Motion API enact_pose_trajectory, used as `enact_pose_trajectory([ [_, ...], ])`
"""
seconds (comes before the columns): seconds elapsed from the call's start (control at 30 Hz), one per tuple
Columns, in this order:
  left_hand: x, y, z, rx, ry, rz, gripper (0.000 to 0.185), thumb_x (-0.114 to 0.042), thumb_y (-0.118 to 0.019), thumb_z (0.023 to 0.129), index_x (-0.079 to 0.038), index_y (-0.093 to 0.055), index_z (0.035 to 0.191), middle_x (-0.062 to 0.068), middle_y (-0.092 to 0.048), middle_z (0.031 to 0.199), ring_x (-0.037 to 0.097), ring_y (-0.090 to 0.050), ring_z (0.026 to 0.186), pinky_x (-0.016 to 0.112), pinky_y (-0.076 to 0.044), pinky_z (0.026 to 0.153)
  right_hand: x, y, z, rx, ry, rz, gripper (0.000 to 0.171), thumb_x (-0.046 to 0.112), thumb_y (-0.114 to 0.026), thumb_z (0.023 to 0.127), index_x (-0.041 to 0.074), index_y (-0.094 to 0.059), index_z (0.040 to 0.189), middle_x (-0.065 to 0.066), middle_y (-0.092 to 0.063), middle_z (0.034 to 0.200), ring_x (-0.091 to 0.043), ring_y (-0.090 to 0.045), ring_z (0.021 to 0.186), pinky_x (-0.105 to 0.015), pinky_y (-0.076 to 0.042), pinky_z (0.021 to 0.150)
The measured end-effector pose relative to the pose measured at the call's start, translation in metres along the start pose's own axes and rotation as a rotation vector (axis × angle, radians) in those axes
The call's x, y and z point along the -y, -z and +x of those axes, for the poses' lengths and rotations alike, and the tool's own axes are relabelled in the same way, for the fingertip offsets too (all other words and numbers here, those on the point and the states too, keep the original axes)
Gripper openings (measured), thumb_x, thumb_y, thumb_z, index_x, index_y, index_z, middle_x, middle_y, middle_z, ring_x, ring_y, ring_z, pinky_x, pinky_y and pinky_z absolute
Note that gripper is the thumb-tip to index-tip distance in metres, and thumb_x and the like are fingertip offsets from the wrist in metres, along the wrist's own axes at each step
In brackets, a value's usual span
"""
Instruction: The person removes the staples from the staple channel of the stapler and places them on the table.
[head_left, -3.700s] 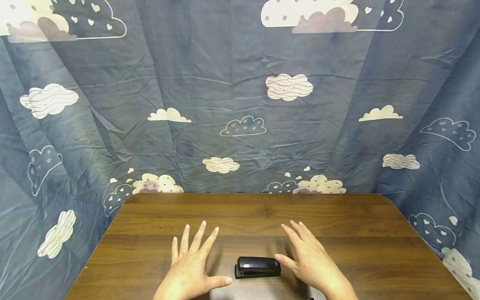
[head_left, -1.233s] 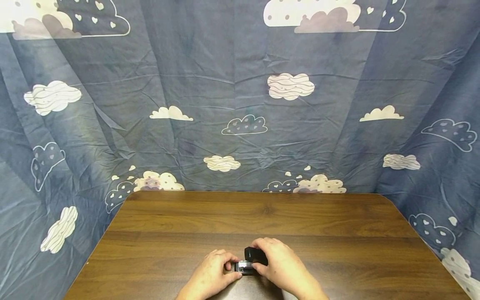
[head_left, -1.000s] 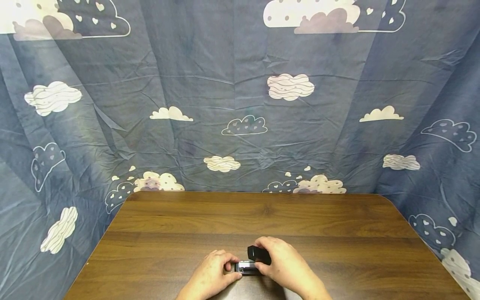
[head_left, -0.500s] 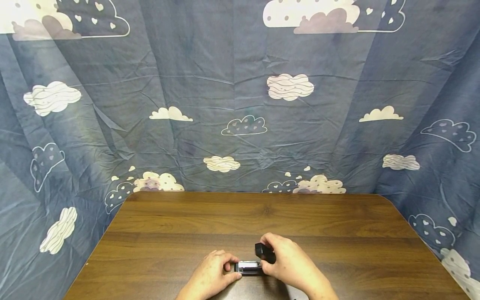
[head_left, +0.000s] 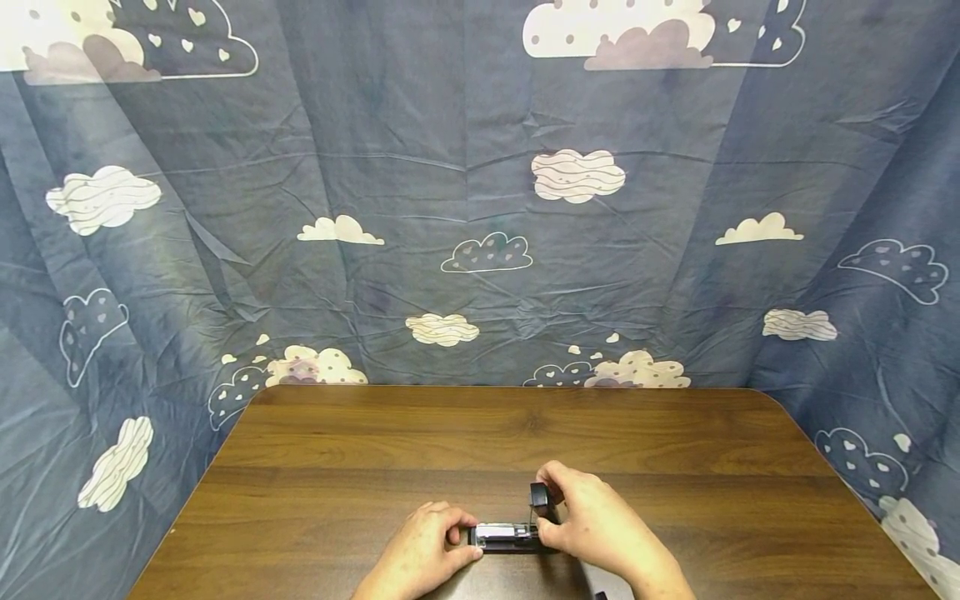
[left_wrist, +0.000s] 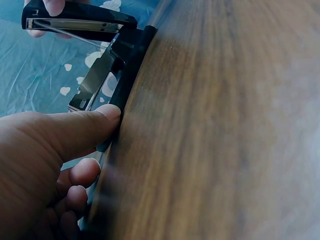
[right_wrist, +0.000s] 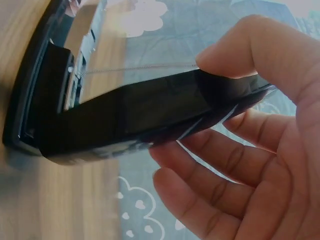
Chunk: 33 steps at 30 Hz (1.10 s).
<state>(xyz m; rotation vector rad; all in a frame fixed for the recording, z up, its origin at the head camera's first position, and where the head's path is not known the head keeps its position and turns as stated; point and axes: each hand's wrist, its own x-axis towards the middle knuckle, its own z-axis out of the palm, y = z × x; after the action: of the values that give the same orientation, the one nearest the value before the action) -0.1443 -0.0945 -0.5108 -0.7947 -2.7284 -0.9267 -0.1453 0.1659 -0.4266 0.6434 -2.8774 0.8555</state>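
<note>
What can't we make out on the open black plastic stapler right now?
- Head: most of the raised black plastic stapler cover, behind the right hand.
- Head: any staples in the silver metal channel; too small.
- Head: the small black object, cut off by the bottom edge.
- Left wrist: part of the black stapler base, behind the left hand's thumb.
- Right wrist: the base's front end, cut off by the top edge.

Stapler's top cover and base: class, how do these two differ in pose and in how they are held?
The top cover is raised at an angle, while the base lies along the table. The right hand grips the top cover; the left hand pinches the base at its end. Both are black, and they meet at one end.
</note>
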Motion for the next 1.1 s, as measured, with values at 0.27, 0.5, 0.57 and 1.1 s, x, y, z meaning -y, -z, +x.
enact_pose_trajectory([
  [0.27, 0.000, -0.001, -0.001, -0.013, -0.013, 0.010, 0.025, -0.034, -0.085, 0.081, -0.022, -0.074, 0.100, -0.017, -0.053, 0.074, -0.005, -0.043, 0.073, 0.023, -0.042, 0.070, -0.005, 0.008, -0.004, 0.000, 0.013, 0.010, 0.035, 0.014, -0.083, 0.071, 0.026, -0.056, 0.090, 0.017, -0.061, 0.080, 0.000, -0.059, 0.078, -0.025, -0.050, 0.070],
  [0.5, -0.001, -0.001, -0.001, -0.003, -0.003, 0.003, 0.025, -0.035, -0.084, 0.081, -0.022, -0.074, 0.100, -0.018, -0.052, 0.075, -0.005, -0.043, 0.074, 0.023, -0.041, 0.070, -0.011, 0.016, -0.007, 0.018, 0.015, 0.037, 0.034, 0.015, -0.083, 0.072, 0.025, -0.057, 0.092, 0.015, -0.062, 0.080, -0.002, -0.059, 0.078, -0.024, -0.047, 0.068],
  [0.57, -0.001, -0.001, -0.001, -0.005, -0.003, 0.005, 0.025, -0.035, -0.085, 0.081, -0.022, -0.075, 0.100, -0.018, -0.052, 0.074, -0.005, -0.043, 0.073, 0.024, -0.042, 0.071, -0.012, 0.018, -0.008, 0.017, 0.015, 0.041, 0.033, 0.015, -0.083, 0.073, 0.025, -0.057, 0.092, 0.015, -0.062, 0.080, -0.002, -0.058, 0.077, -0.024, -0.046, 0.068],
  [1.1, -0.001, 0.000, 0.000, 0.014, 0.018, -0.005, 0.025, -0.036, -0.084, 0.082, -0.023, -0.074, 0.100, -0.018, -0.052, 0.074, -0.005, -0.043, 0.074, 0.024, -0.041, 0.071, -0.024, 0.030, -0.013, 0.037, 0.011, 0.064, 0.034, 0.018, -0.085, 0.074, 0.022, -0.059, 0.096, 0.015, -0.066, 0.081, 0.003, -0.059, 0.077, -0.023, -0.044, 0.066],
])
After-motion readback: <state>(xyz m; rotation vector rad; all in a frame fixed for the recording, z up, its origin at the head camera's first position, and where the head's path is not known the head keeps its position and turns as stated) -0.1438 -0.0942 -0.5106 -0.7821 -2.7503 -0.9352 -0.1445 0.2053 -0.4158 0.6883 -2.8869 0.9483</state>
